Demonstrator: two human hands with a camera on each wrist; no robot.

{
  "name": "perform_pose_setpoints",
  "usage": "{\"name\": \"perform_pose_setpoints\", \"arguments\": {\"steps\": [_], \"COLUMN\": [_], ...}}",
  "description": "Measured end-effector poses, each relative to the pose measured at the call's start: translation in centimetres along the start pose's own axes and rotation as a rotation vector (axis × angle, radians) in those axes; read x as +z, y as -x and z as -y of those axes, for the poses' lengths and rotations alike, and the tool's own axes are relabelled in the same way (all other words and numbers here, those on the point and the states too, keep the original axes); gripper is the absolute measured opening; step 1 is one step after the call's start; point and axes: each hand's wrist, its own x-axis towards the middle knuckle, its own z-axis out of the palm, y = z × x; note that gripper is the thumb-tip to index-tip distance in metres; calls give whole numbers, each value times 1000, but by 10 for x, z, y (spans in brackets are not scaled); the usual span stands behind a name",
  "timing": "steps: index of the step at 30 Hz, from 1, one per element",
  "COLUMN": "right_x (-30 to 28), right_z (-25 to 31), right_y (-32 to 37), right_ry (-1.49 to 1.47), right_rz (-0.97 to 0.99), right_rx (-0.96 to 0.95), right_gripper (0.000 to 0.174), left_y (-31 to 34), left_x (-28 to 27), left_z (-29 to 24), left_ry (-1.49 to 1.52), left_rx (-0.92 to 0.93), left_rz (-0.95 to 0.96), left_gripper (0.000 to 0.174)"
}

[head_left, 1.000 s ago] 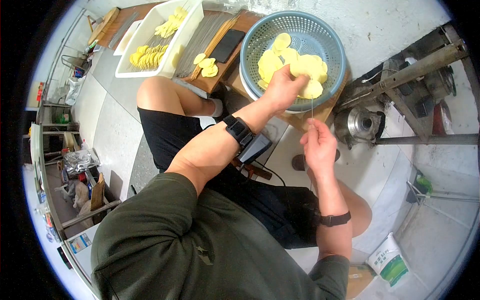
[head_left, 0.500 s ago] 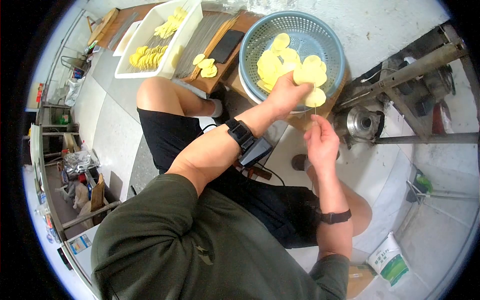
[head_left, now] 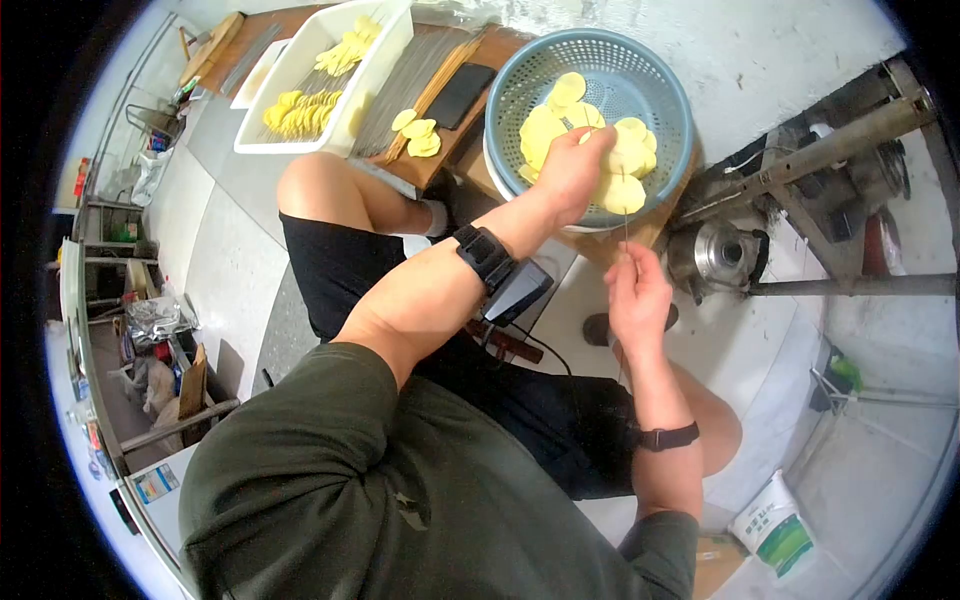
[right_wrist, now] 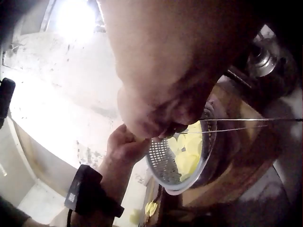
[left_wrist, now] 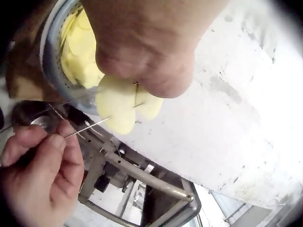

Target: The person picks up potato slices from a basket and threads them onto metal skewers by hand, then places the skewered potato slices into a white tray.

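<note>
Thin yellow slices hang from my left hand, whose thumb and fingers pinch them above the near rim of a blue-grey colander. A thin metal skewer runs through the lowest slice. Below the colander, my right hand pinches the skewer's lower part between thumb and fingertips. More loose slices lie in the colander. In the right wrist view my right hand hides most of the pinched slices.
At the left stands a white tray with skewered slices. Beside it lie bundled skewers, a dark phone and a few slices on the wooden table. A metal kettle and a metal frame stand at the right.
My left hand has shifted slightly up and its thumb lies higher on the slices. My right hand has moved slightly down from the slices, still holding the skewer.
</note>
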Motion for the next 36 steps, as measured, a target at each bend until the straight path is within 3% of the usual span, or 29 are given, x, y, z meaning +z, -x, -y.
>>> {"name": "perform_pose_setpoints", "arguments": {"steps": [6, 11, 14, 26, 27, 29, 32, 34, 36], "right_x": [3, 4, 5, 4, 5, 11, 15, 18, 22], "right_z": [5, 11, 5, 20, 17, 3, -6, 0, 9], "right_y": [-4, -5, -4, -9, -10, -12, -12, -11, -12], "right_ry": [-10, -165, -141, -233, -232, -105, 50, 84, 128], "right_rz": [-3, 32, 3, 50, 52, -22, 51, 99, 155], "right_rx": [-17, 119, 104, 231, 228, 41, -54, -37, -6], "right_gripper": [21, 20, 18, 18, 18, 21, 25, 24, 20], "left_y": [8, 11, 11, 18, 18, 14, 6, 2, 0], "left_x": [-2, -2, -2, -2, -3, -8, -17, -24, -31], "left_z": [5, 13, 10, 9, 8, 5, -2, -7, -11], "left_ry": [-52, -27, -40, -74, -80, -84, -30, -7, 12], "left_rx": [-55, -82, -55, -102, -103, -96, -31, -26, -20], "left_rz": [59, 38, 30, 86, 81, 73, 59, 41, 32], "left_gripper": [27, 25, 24, 34, 34, 35, 34, 51, 53]}}
